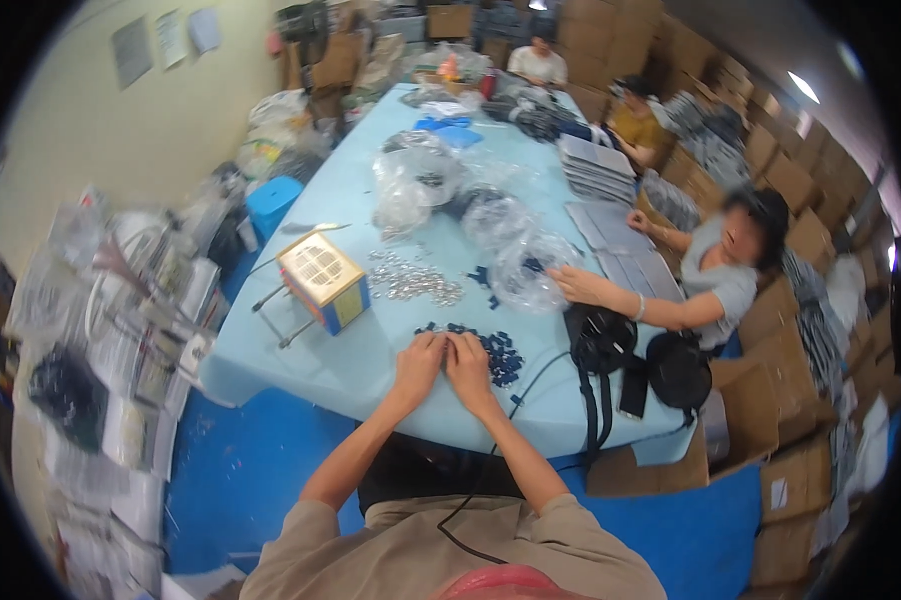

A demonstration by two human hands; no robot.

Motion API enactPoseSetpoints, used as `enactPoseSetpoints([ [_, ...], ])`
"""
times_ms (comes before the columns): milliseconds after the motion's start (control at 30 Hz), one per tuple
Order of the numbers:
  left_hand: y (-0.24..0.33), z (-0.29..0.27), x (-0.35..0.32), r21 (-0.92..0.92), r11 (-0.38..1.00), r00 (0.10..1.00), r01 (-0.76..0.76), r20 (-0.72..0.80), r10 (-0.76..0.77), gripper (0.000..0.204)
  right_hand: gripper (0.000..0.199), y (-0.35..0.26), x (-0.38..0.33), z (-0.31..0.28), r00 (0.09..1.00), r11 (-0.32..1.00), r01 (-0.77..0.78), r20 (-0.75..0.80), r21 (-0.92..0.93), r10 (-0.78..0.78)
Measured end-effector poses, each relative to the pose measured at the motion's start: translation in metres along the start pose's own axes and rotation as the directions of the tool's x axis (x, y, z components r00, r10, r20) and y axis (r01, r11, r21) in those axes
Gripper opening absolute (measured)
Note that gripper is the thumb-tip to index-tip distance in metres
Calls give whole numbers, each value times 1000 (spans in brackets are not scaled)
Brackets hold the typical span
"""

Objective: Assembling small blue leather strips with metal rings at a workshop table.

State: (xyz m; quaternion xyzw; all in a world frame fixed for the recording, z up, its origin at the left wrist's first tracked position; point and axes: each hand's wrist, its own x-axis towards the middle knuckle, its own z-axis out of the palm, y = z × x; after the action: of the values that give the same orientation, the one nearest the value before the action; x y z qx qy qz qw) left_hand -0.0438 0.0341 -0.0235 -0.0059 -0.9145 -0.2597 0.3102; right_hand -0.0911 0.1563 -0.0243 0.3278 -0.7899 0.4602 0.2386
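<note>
Both my hands are down on the table [371, 200], side by side near its close edge. Left hand [421, 360] and right hand [466, 362] meet at the fingertips, fingers curled in narrow over something small between them. What exactly is pinched I cannot tell; it is too small and hidden under the fingers.

The dark blue parts [501, 352] lie scattered just right of my hands and slightly beyond them, touching the right hand's side. The patch runs lengthwise from my fingertips out to the right. The right hand is nearer to it; the left would have to cross over.

Farther out, up and a bit left, is a spread of small silver parts [416, 280], well apart from my hands. Left of that stands a box [323, 280] with a grid top, tilted. Clear plastic bags [516, 255] sit beyond, to the right.

A co-worker's hand [579, 287] rests by those bags on the right side. Black headphones [601, 340] lie near the table's right edge.
</note>
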Motion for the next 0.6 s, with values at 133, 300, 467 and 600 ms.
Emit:
enactPoseSetpoints([
  [133, -2, 5, -2, 3, 999, 998, -47, -51, 47, 14, 17, 1, -2, 1, 1000, 999, 24, 6, 48, -24],
  [300, 2, 5, 3, -23, 997, 997, -69, -42, 68, 15, 11, 10, 0, 3, 999, 998, 8, -41, 59, -6],
  [467, 1, 4, 4, -84, 993, 994, -79, -85, 72, 15, 7, 7, 0, 3, 998, 992, 19, -70, 124, -10],
  [600, 1, 3, 6, -106, 994, 997, -36, -72, 29, 17, 7, 4, 1, 0, 998, 988, -3, -68, 152, 14],
])
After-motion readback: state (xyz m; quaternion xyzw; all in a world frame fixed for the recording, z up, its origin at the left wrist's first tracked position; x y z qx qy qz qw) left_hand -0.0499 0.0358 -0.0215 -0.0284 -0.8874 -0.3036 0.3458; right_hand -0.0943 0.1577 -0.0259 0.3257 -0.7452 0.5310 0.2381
